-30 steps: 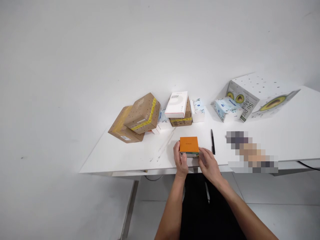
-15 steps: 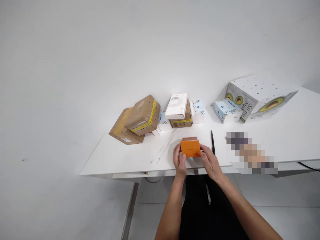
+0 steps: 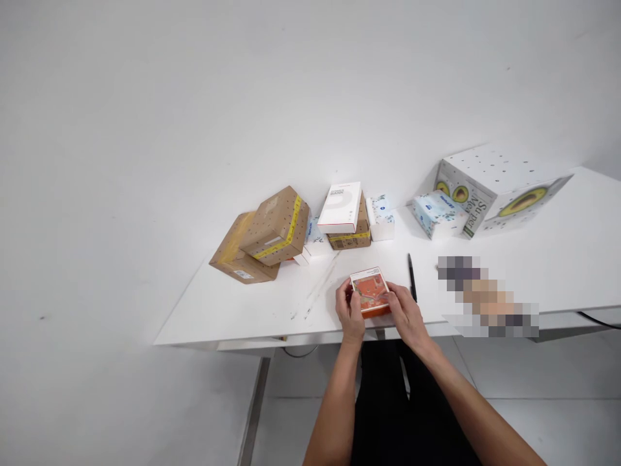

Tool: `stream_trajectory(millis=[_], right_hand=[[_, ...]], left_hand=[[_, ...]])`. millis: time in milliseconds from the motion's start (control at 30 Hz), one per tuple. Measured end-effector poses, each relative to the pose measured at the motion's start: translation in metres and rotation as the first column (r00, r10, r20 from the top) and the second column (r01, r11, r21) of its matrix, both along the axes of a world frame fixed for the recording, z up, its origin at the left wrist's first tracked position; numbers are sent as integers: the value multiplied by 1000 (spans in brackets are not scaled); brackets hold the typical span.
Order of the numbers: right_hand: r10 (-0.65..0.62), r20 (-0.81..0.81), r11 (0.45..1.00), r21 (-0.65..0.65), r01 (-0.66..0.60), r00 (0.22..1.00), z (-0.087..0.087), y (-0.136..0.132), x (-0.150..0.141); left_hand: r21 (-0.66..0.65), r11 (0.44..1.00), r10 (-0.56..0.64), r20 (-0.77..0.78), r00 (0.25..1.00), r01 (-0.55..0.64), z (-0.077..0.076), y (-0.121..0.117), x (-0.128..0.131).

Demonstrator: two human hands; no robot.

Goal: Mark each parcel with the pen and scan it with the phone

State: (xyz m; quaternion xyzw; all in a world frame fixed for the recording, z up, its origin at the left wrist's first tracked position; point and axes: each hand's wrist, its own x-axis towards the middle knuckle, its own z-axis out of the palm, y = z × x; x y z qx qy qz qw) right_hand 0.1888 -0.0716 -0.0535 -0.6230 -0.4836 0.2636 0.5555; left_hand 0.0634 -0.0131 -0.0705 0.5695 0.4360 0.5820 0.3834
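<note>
Between my two hands is a small orange box [image 3: 370, 289], its white-bordered printed face with an orange picture turned up toward me. My left hand [image 3: 350, 312] grips its left side, thumb along the near left edge. On the opposite side, my right hand [image 3: 406, 314] holds the right edge, with fingertips reaching onto the printed face. Just right of the box, a black pen [image 3: 412, 277] lies on the white table [image 3: 262, 307].
Two brown cardboard boxes [image 3: 275, 226] lean together at the left. A white power bank box [image 3: 339, 207] rests on a small carton [image 3: 350, 241]. Tissue packs [image 3: 436, 213] stand behind, beside a large avocado-printed box [image 3: 504, 188]. A blurred patch [image 3: 488, 296] covers something at right.
The orange box has been tilted in my hands: its plain orange side faced me before, and its printed face shows now. Both hands stay on it.
</note>
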Motion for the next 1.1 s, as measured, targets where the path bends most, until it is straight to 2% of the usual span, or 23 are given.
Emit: stream_trajectory(millis=[67,133,267,400,500,567,633,700,800,867,1033,1100], right_hand=[[32,4,999,19,-32,999,1,2,1],[81,9,994,78,-81,997,1,4,3],[125,23,973,195,-127,992,-6,4,5],[72,81,979,183,-85,994,-12,2,6],[-35,160,984,180,6,986,-10,4,13],[-154,251,983,141,122,956,-8,8,24],[-241,402,969,44,245,883,-7,15,38],[-215,552,948,-80,307,806,-8,23,50],[-37,638,934,-251,253,769,-11,35,61],[39,636,933,-299,199,771,-11,40,63],[54,612,951,-273,147,789,-11,35,65],[7,537,964,-229,138,844,-13,29,71]], left_hand=[[16,997,-69,4,998,69,-1,-1,-2],[72,994,-82,31,996,80,-3,-4,-4],[212,977,22,66,998,-36,-11,-9,-6],[189,981,29,63,998,-41,-15,-10,-6],[173,985,-8,69,998,-4,-15,-9,-6],[173,985,-34,77,996,20,-13,-8,-6],[168,984,-70,84,994,55,-11,-8,-5],[151,983,-122,85,989,108,-8,-7,-4],[101,974,-210,97,973,201,-4,-7,-3],[57,967,-254,118,960,249,-1,-6,-3],[-25,919,-383,174,907,393,3,-2,-5],[-21,919,-387,146,910,394,4,-1,-5]])
